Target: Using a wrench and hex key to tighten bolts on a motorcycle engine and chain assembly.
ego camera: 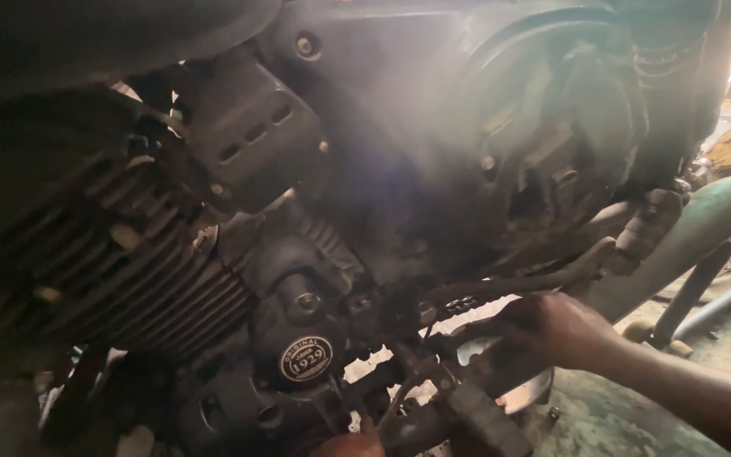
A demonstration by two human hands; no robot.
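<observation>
1. My right hand reaches in from the right, low under the dark grimy motorcycle engine; its fingers are curled around a dark frame bar beside a pale shiny metal part. What exactly they grip I cannot tell.
2. My left hand shows only as a sliver at the bottom edge; whether it's wide or narrow I cannot tell.
3. The black drive chain runs just above my right fingers.
4. The round black engine cover with a gold badge sits to the left of my right fingers, above my left hand.
5. The ribbed cylinder fins lie far left.
6. The black rubber footpeg sits up and to the right of my right hand; the greenish metal tube is further right.
</observation>
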